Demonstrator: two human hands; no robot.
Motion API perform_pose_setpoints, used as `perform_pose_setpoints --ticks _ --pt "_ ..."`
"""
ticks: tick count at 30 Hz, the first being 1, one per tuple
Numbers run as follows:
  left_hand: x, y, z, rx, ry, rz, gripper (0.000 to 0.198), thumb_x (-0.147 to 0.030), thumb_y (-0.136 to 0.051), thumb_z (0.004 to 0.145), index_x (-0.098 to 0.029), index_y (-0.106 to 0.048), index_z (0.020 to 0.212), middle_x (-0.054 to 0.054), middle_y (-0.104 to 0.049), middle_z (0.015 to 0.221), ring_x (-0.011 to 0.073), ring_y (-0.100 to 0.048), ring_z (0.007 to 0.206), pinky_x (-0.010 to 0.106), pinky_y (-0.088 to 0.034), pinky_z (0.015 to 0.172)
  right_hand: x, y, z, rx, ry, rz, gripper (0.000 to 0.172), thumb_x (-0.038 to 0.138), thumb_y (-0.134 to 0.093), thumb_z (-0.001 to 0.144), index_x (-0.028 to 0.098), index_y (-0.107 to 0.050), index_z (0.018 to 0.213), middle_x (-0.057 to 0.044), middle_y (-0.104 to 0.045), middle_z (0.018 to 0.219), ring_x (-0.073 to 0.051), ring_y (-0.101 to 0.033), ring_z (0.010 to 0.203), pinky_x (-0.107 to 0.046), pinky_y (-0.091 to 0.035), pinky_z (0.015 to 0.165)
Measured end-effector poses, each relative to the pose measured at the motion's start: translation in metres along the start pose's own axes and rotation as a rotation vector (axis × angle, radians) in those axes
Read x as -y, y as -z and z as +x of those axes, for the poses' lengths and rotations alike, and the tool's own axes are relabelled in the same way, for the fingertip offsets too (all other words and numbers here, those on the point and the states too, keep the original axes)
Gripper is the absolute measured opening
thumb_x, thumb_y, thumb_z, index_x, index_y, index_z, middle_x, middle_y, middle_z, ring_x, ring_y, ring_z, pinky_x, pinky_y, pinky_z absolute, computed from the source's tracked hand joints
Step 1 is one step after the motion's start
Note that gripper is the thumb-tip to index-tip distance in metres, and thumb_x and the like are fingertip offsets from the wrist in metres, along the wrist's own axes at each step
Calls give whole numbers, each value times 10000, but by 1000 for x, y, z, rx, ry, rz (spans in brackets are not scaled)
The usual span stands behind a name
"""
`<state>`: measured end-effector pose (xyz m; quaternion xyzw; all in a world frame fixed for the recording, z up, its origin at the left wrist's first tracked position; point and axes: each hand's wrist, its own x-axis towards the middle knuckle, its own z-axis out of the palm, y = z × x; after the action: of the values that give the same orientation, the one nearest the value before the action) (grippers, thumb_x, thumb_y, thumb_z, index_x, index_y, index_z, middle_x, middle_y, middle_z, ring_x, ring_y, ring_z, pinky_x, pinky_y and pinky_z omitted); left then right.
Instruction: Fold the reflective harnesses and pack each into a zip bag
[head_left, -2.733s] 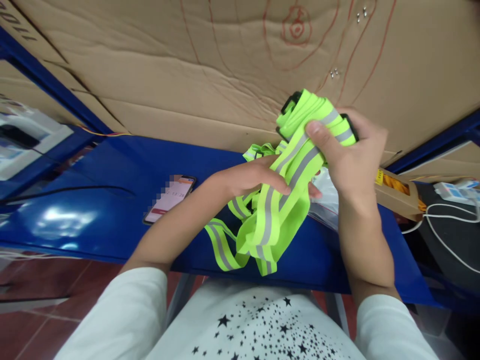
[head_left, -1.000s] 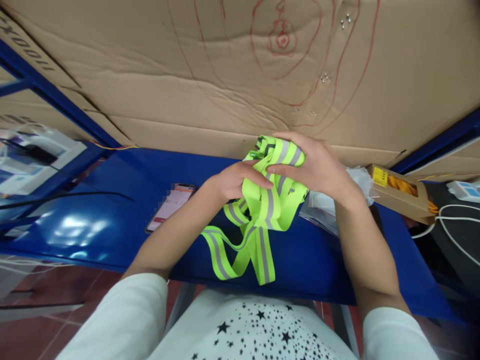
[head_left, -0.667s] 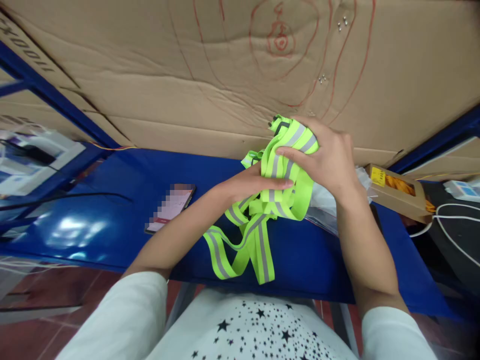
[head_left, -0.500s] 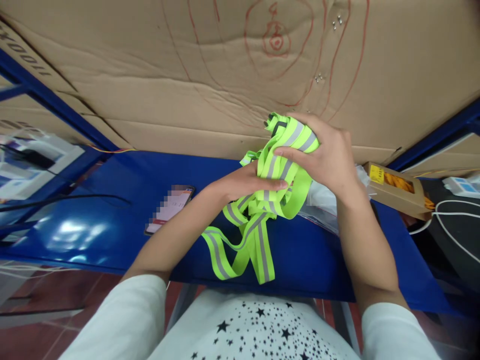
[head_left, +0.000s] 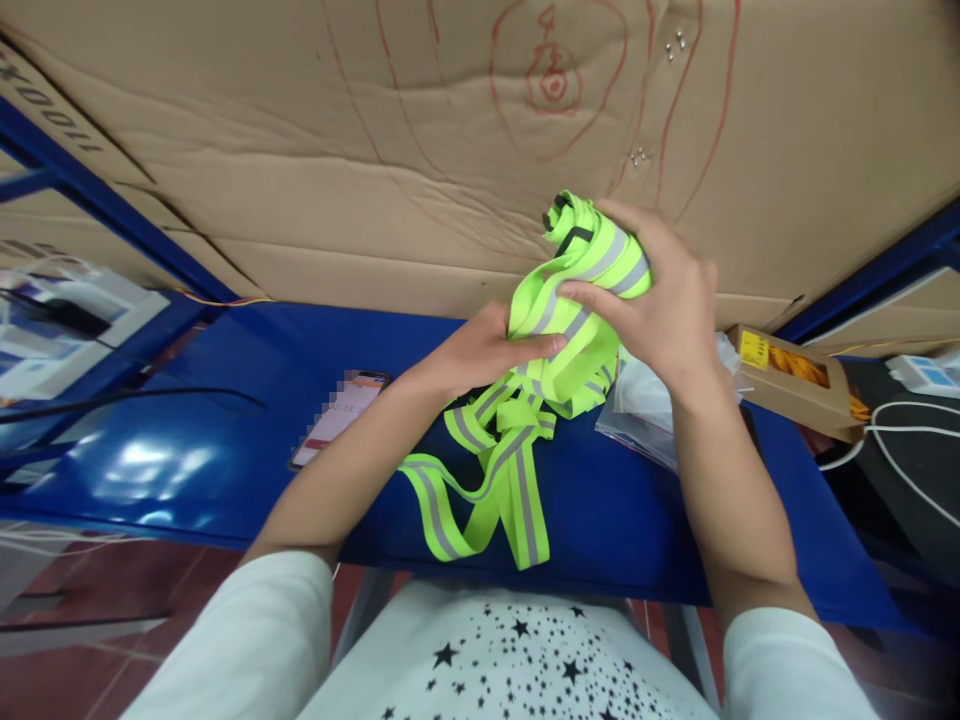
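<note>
Between my hands is a bundle of neon yellow-green reflective straps (head_left: 577, 300) with grey stripes and black clips at its upper end. My right hand (head_left: 660, 295) wraps round the bundle's right side, its thumb across the front. With the thumb laid over the lower left part, my left hand (head_left: 491, 350) grips the same bundle; its other fingers are hidden behind the straps. Loose strap ends (head_left: 517, 490) hang and lie in loops on the blue table (head_left: 600, 530) below the bundle, towards my body.
A phone (head_left: 345, 415) lies left of my left forearm. Clear plastic bags (head_left: 645, 410) lie beside my right wrist, with a cardboard box (head_left: 795, 380) of orange items further right. A large cardboard panel (head_left: 262, 150) stands behind the table. A black cable (head_left: 150, 400) crosses the left side.
Both hands have lifted the strap bundle slightly up and away from me, a little to the right. The lower loose loops have stayed on the table.
</note>
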<state>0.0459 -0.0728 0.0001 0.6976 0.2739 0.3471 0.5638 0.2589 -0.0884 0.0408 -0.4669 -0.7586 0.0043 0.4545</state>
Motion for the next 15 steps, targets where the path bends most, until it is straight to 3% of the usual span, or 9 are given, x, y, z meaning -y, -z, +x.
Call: perform_pose_setpoints --ticks 3,5,9,15 --pt "5 -9 1 18 92 -105 572 -453 -854 814 -150 -690 1271 126 -801 1094 348 -774 992 491 -648 855 1 -10 -1 -3 -11 77 648 512 -811 849 276 -607 1417 -57 -638 1455 -343 -575 1396 -503 -452 1219" --pt "6 -13 3 -21 31 -46 623 -449 -856 811 -162 -663 1330 132 -780 1203 360 -746 1123 503 -625 953 2 -17 -2 8 -21 118 622 488 -820 839 287 -621 1393 -31 -656 1432 -329 -606 1360 -503 -478 1196" --pt "2 -12 5 -66 -134 137 567 -505 -754 908 -215 -651 1385 87 -667 1457 334 -539 1454 471 -441 1229 5 -20 -3 38 -19 143 633 473 -841 821 300 -626 1390 -10 -660 1434 -306 -615 1356 -481 -490 1189" --pt "2 -17 4 -75 -137 52 604 -464 -806 866 -206 -651 1390 94 -666 1455 342 -571 1419 492 -452 1215 12 -16 -5 51 43 271 602 403 -814 850 255 -614 1397 -26 -667 1424 -271 -626 1342 -427 -505 1180"
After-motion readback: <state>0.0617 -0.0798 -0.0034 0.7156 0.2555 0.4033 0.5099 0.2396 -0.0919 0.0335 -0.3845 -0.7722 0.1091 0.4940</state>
